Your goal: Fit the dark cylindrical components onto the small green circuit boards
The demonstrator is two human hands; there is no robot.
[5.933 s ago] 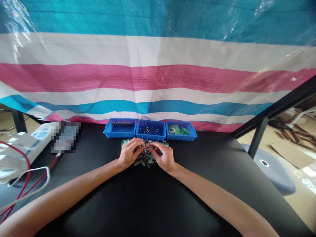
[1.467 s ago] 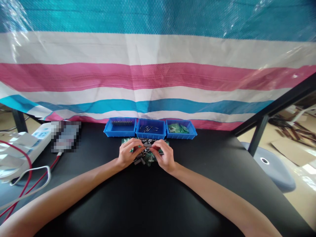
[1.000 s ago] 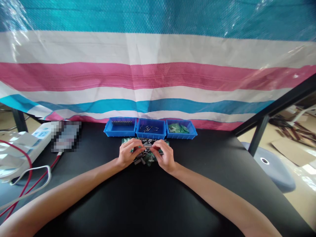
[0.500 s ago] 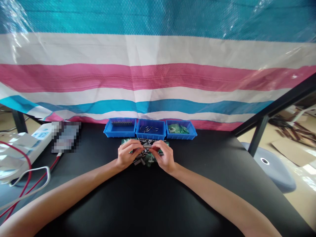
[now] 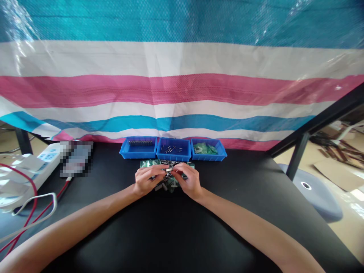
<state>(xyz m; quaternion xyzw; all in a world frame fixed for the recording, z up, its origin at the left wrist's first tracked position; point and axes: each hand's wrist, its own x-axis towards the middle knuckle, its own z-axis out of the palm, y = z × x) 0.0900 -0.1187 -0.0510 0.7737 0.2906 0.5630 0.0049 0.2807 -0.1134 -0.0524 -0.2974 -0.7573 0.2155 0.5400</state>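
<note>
My left hand [image 5: 148, 178] and my right hand [image 5: 187, 177] meet over a pile of small parts. Between their fingertips is a small silvery metal cylinder [image 5: 169, 170], pinched from both sides. Fingers cover its ends, so its exact kind is hard to make out. Beneath and around the hands lie loose metal cylinders [image 5: 161, 187], thin metal pins and green-tinted plastic packets [image 5: 173, 185]. Part of this pile is hidden by my fingers.
Behind the pile stand three blue bins: one with a row of metal cylinders [image 5: 138, 152], one with thin pins [image 5: 173, 154], one with green packets [image 5: 209, 153]. A white power strip [image 5: 47, 155] and red and white cables lie left; a striped sheet [image 5: 182, 89] hangs behind.
My left fingers have straightened and shifted slightly over the metal cylinder, which now shows a brighter side. The right hand has barely moved, and both hands stay over the pile.
</note>
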